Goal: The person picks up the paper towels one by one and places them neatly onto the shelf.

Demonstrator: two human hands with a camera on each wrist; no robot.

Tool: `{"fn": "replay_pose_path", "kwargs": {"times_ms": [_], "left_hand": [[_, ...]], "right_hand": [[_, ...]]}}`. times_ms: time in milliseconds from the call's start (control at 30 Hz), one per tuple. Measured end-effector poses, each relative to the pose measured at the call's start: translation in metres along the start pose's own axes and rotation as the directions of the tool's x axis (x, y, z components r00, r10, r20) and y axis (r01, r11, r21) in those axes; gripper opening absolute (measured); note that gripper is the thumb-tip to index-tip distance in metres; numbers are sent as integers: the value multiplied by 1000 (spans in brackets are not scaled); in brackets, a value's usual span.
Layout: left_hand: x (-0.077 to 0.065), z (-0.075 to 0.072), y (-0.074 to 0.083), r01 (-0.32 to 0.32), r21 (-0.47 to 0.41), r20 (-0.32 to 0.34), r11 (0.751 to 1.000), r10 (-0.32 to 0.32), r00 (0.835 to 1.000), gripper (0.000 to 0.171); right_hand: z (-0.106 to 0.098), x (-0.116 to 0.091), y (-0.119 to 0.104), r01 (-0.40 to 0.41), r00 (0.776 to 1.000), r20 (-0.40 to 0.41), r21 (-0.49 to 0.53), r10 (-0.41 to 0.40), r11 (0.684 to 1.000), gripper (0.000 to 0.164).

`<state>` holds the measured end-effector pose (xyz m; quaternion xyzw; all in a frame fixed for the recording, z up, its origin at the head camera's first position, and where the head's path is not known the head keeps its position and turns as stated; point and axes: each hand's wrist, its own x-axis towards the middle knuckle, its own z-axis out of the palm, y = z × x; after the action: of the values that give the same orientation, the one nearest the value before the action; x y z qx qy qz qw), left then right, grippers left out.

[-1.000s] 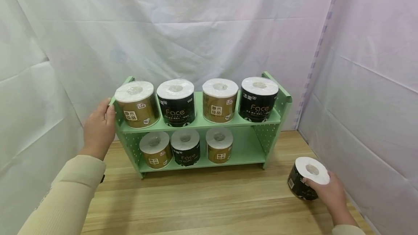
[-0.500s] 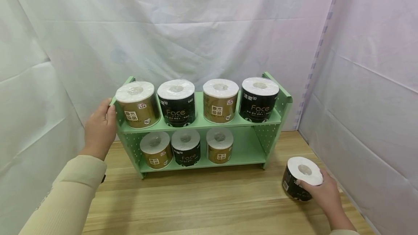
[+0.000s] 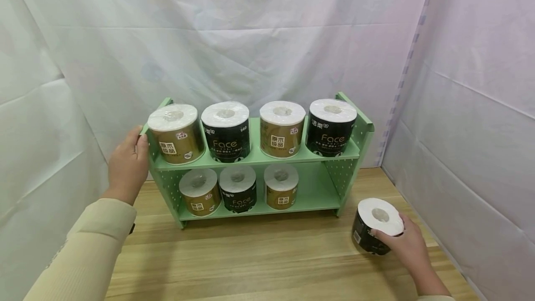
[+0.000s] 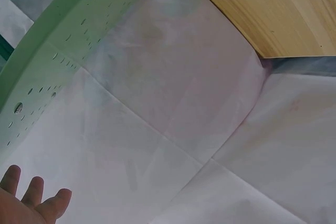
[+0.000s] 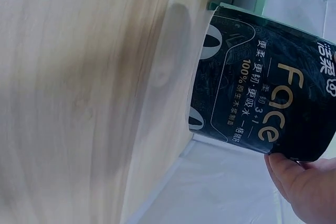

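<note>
At the right of the table, my right hand (image 3: 411, 247) grips a black-wrapped toilet paper roll (image 3: 369, 240), thumb on the near side. In the right wrist view that roll (image 5: 257, 82) shows its "Face" label, and a shadow lies on the wood beside it. My left hand (image 3: 127, 164) holds the left side edge of a green two-tier shelf (image 3: 317, 185) by thumb and forefinger. The left wrist view has its other fingers (image 4: 35, 190) away from the perforated side panel (image 4: 58, 56). Gold and black toilet paper rolls (image 3: 225, 134) stand upright along the upper tier.
On the lower tier stand a gold roll (image 3: 199, 194), a black roll (image 3: 238, 189) and another gold roll (image 3: 281, 187), with bare shelf to their right. White cloth walls (image 3: 267, 36) enclose the wooden table (image 3: 251, 264) at back and sides.
My right hand has moved left with the black toilet paper roll, closer to the shelf. My left hand stays on the shelf's edge, and the rolls on the tiers stand as before.
</note>
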<state>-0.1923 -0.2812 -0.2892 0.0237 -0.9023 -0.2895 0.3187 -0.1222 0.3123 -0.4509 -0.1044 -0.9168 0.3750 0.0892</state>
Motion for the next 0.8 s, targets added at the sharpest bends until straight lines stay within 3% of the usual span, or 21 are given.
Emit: {"fn": "replay_pose_path", "kwargs": {"times_ms": [533,800], "left_hand": [[1,0,-1,5,6,0,1000,-5,1000,45],[0,0,-1,-1,2,2,1000,1,1000,45]], "right_hand": [[4,-5,-25,15,998,60,28,-17,999,102],[9,-7,-36,36,998,49,36,-38,999,101]]}}
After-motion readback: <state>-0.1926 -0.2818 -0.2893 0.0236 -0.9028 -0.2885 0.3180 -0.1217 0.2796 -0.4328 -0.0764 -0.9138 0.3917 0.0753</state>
